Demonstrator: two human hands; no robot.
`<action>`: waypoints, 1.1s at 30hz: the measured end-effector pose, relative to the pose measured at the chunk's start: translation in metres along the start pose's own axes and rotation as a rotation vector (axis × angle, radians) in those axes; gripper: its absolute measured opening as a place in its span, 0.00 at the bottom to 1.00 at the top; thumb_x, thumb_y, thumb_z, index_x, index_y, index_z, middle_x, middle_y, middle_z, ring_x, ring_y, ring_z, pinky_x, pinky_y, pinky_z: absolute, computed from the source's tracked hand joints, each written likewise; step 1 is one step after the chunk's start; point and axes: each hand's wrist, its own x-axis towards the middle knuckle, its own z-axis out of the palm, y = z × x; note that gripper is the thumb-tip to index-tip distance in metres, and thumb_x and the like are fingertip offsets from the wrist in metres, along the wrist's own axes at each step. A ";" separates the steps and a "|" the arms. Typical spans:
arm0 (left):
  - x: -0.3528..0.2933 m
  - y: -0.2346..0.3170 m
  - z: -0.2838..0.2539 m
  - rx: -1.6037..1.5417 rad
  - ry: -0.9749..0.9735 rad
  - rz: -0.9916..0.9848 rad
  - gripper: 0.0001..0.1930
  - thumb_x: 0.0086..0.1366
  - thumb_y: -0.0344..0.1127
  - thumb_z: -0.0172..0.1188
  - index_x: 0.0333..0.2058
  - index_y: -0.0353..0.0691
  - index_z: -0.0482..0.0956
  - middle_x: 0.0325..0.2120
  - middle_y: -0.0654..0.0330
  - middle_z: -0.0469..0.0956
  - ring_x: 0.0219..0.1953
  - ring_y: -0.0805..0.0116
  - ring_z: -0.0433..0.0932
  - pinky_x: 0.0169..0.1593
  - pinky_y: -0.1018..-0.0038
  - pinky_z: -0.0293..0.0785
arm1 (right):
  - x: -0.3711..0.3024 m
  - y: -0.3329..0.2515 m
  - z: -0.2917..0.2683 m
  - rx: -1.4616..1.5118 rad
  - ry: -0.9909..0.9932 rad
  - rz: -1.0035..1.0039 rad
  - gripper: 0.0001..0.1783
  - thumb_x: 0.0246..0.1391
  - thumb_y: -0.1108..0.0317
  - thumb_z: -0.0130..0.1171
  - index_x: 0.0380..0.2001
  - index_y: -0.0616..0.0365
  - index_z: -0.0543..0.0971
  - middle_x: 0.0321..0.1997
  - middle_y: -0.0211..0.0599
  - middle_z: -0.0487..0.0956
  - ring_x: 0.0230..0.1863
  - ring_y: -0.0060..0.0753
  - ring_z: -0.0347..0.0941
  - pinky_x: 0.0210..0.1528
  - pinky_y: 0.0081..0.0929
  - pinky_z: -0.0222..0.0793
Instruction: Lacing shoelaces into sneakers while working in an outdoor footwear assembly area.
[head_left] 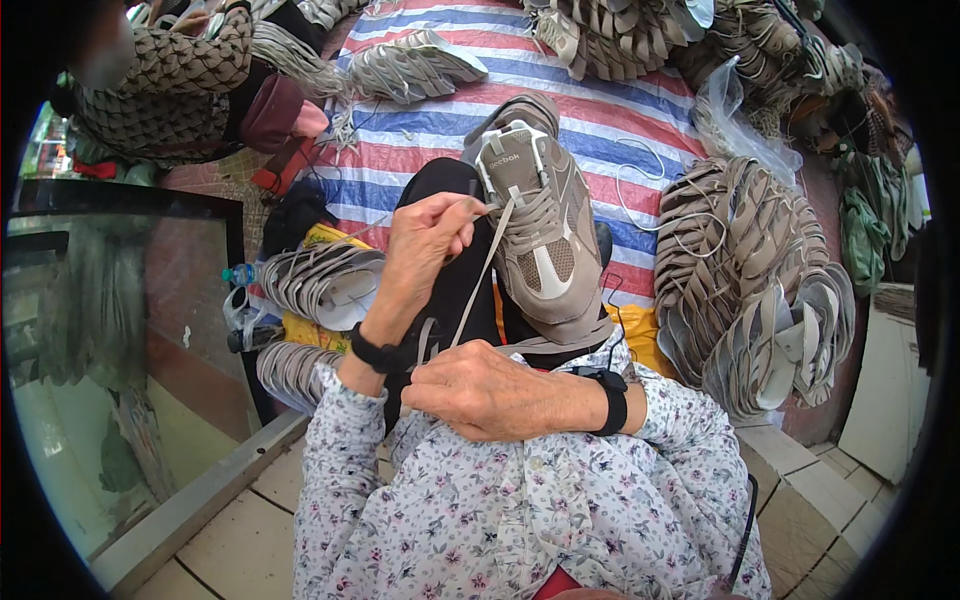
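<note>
A taupe and beige sneaker (pixel 545 225) rests on my dark-trousered lap, its toe toward me, with laces threaded across the tongue. My left hand (pixel 435 240) is closed in a pinch at the shoe's left eyelet edge; what its fingertips hold is too small to name. From the eyelets a flat pale shoelace (pixel 482 275) runs taut, down and to the left. Its lower end goes into my right hand (pixel 490 390), which is closed in a fist before my chest, its fingers mostly hidden from above.
Stacked shoe uppers (pixel 745 270) stand at my right, and smaller bundles (pixel 318 280) at my left. A striped tarp (pixel 400 130) spreads ahead, with more uppers at its far edge. Another person's patterned sleeve (pixel 180 70) shows at upper left. A glass panel (pixel 110 400) lies left.
</note>
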 end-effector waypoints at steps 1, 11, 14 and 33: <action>0.003 0.000 0.005 0.081 -0.032 0.032 0.12 0.70 0.39 0.58 0.38 0.35 0.83 0.19 0.71 0.72 0.19 0.88 0.64 0.21 0.89 0.53 | 0.000 0.000 -0.001 -0.022 -0.017 0.009 0.08 0.38 0.82 0.59 0.20 0.64 0.69 0.20 0.41 0.70 0.22 0.41 0.73 0.22 0.38 0.66; 0.018 -0.011 0.021 0.374 0.031 0.106 0.14 0.66 0.40 0.62 0.31 0.31 0.84 0.17 0.71 0.73 0.21 0.85 0.63 0.24 0.82 0.59 | -0.006 0.005 0.006 -0.018 0.021 0.021 0.08 0.38 0.83 0.59 0.20 0.64 0.69 0.20 0.39 0.70 0.22 0.39 0.72 0.22 0.37 0.66; 0.026 -0.017 0.020 0.442 0.038 0.133 0.15 0.63 0.38 0.62 0.29 0.28 0.82 0.15 0.66 0.74 0.20 0.83 0.67 0.24 0.78 0.63 | -0.006 0.005 0.005 -0.028 0.040 0.009 0.08 0.38 0.83 0.59 0.20 0.64 0.69 0.20 0.39 0.70 0.22 0.39 0.72 0.22 0.37 0.66; 0.058 0.004 0.020 0.752 -0.100 0.170 0.12 0.57 0.36 0.59 0.25 0.30 0.81 0.17 0.44 0.75 0.21 0.50 0.77 0.27 0.65 0.70 | -0.002 0.019 -0.001 0.018 0.129 0.025 0.06 0.40 0.83 0.58 0.20 0.65 0.70 0.20 0.43 0.73 0.24 0.46 0.75 0.24 0.39 0.69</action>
